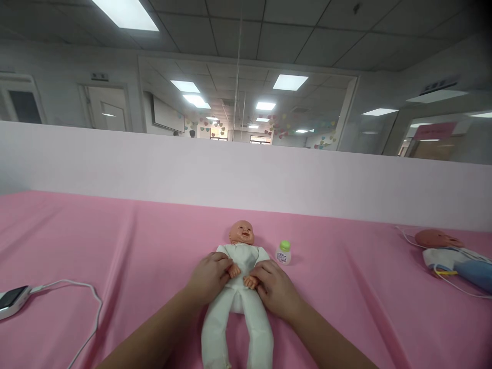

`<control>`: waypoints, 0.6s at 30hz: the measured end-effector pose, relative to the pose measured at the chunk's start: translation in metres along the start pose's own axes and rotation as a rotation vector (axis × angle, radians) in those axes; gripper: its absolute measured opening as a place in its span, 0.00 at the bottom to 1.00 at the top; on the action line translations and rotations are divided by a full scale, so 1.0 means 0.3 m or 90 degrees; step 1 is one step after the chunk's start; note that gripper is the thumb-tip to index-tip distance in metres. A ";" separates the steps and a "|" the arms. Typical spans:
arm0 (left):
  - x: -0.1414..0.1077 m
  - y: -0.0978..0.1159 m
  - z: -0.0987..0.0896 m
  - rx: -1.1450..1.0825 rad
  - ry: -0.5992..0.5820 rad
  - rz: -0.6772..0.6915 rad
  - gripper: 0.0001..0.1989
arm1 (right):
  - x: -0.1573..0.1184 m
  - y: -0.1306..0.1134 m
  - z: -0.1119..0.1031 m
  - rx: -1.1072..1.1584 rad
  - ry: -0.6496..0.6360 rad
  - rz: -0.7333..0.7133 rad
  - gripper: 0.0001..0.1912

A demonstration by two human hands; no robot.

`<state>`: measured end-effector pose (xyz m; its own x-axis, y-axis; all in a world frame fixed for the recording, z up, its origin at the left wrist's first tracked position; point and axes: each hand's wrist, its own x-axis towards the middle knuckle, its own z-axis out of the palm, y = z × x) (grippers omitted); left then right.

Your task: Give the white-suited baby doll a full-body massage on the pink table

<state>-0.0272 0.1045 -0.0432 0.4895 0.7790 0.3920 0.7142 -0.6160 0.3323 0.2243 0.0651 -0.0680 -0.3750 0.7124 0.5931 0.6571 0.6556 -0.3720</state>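
The left hand (209, 277) and right hand (274, 287) each hold the baby doll (238, 297) by its sides, fingers curled around it, near a little bottle (283, 252).

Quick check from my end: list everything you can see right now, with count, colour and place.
baby doll: 1, white suit, on its back at centre of the table, under both hands
small bottle: 1, clear with green cap, upright just right of the doll's head
second doll: 1, white and blue clothing, lying at far right with a thin cord across it
phone: 1, white, left edge, white cable plugged in
tablecloth: 1, pink, covers the table
partition: 1, pale, behind the table
left hand: on the doll's arm
right hand: on the doll's other arm
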 end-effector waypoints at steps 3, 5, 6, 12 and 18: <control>-0.003 -0.004 -0.007 -0.059 0.052 -0.073 0.10 | 0.001 0.029 -0.006 0.067 0.063 0.039 0.14; -0.007 -0.025 -0.016 -0.148 0.116 -0.139 0.12 | 0.003 0.058 -0.022 0.130 0.150 0.110 0.10; -0.008 -0.043 -0.020 -0.199 0.147 -0.173 0.13 | 0.004 0.075 -0.034 0.156 0.198 0.158 0.12; -0.005 -0.217 -0.020 -0.559 0.308 -0.450 0.19 | -0.009 0.191 -0.120 0.155 0.353 0.462 0.23; -0.009 -0.314 -0.012 -0.754 0.372 -0.622 0.11 | -0.050 0.250 -0.104 0.231 0.298 0.589 0.13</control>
<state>-0.0976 0.1599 -0.0724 -0.3299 0.9249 -0.1888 -0.2723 0.0983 0.9572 0.2995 0.0958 -0.0824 0.4999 0.8511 0.1607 0.2963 0.0063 -0.9551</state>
